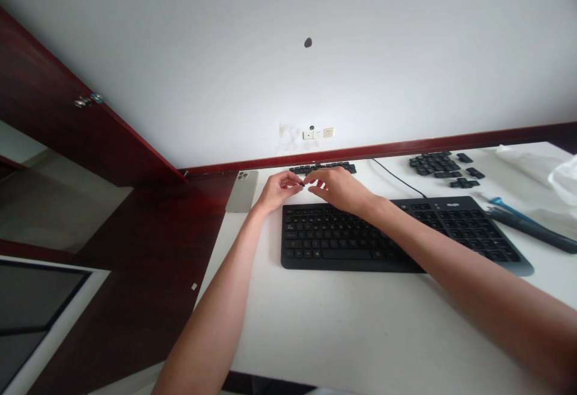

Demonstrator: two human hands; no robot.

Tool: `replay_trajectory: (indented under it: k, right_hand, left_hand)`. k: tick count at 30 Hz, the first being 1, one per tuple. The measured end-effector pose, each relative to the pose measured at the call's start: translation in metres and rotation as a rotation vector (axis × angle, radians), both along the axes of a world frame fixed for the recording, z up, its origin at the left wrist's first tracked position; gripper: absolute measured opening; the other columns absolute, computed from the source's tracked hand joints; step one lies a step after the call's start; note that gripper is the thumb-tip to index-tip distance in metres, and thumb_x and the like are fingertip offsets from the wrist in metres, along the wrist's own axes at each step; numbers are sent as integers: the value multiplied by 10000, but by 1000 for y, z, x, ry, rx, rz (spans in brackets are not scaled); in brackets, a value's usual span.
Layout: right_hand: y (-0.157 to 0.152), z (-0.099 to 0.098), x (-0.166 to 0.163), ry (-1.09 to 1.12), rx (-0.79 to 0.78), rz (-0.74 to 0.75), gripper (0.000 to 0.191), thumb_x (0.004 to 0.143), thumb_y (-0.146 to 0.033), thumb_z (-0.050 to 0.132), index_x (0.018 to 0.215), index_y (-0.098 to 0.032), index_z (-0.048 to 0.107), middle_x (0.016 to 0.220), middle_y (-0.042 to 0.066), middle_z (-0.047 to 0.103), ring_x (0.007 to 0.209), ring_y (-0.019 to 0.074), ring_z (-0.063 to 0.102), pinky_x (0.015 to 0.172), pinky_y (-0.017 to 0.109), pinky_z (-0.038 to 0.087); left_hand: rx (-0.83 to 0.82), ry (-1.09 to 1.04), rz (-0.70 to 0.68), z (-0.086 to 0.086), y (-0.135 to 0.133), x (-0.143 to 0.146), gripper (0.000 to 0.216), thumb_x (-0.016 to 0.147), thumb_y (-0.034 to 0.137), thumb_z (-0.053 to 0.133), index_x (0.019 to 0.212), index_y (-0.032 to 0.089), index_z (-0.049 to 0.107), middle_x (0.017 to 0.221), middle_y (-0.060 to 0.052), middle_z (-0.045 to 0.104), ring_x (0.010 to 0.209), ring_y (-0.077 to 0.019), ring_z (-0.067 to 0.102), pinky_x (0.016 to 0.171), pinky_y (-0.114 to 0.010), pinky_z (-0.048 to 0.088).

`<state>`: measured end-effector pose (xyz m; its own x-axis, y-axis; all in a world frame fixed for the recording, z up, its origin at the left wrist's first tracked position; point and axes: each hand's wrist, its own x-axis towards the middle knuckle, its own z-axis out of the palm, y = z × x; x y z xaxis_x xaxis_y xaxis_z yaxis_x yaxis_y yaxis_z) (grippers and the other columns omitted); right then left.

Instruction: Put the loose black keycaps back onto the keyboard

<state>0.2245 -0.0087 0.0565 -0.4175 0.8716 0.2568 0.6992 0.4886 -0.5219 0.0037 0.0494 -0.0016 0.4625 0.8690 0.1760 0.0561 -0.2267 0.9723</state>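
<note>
Between the thumb and fingertips of my left hand (276, 192) is a small black keycap (302, 184), held above the table behind the keyboard. My right hand (339, 188) reaches over from the right, fingers curled but apart, its fingertips close beside the keycap; whether they touch it I cannot tell. Below both hands lies the black keyboard (338, 254). Its left part has keycaps on, while the number pad on the right shows bare sockets. My right forearm hides part of its middle. Behind my hands is a row of loose black keycaps (346, 167).
On the white table (315, 329), a phone (242, 193) lies at the left edge. More loose keycaps (433, 163) sit at the back right, near a plastic bag (532, 166), a blue-headed tool (505, 204) and a black bar (536, 229). A cable (396, 175) runs backward.
</note>
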Motion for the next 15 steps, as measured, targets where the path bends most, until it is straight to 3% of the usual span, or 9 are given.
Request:
replay_trajectory:
  k: [7, 15]
  right_hand:
    - [2, -5, -3, 30, 14, 1, 130, 956, -200, 666, 973, -212, 794, 895, 48, 807, 845, 225, 746, 776, 334, 522]
    - [4, -10, -2, 136, -77, -20, 89, 902, -190, 711, 888, -227, 792, 882, 18, 815, 873, 211, 760, 803, 310, 530]
  left_hand:
    - [-64, -14, -42, 5, -1, -1, 358, 714, 326, 919, 936, 152, 697, 972, -61, 751, 890, -169, 705, 881, -333, 528]
    - [-113, 49, -64, 6, -4, -2, 448, 726, 327, 913, 1093, 162, 716, 953, -78, 790, 913, -203, 748, 892, -353, 547]
